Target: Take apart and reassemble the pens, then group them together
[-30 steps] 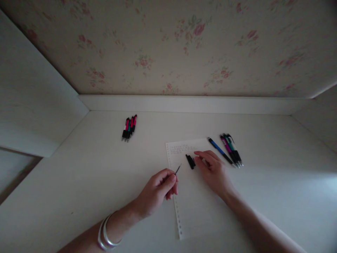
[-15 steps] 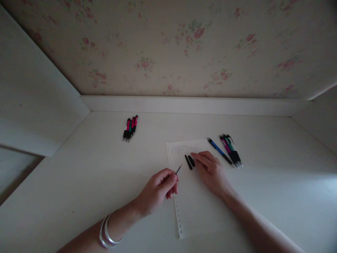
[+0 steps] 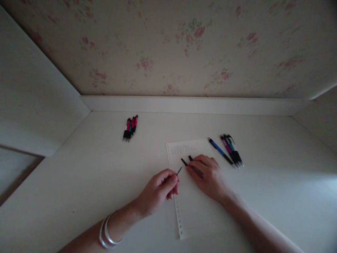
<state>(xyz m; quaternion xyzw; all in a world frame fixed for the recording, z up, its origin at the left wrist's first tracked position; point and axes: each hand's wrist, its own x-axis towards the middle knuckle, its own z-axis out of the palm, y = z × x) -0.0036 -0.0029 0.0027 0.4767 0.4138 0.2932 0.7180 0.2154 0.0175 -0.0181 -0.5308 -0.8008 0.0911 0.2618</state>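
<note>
A thin dark pen refill [image 3: 179, 171] with a light tip is pinched between the thumb and forefinger of my left hand [image 3: 161, 188]. It points up and to the right above a sheet of punched paper [image 3: 192, 218] with handwriting near its top. My right hand [image 3: 209, 175] rests over the paper, its thumb and fingers closed at a slim black pen part [image 3: 184, 162]. A second black part [image 3: 191, 158] lies just above, partly covered by the fingers.
On the right lie a blue pen [image 3: 220, 151] and a cluster of several pens [image 3: 231, 151]. Another group of pens [image 3: 130, 129] sits at the back left. A white ledge [image 3: 195, 105] runs along the floral wall.
My right hand has come down onto the black parts. The slim one has shifted slightly left and down, under its fingertips. My left hand is almost unmoved.
</note>
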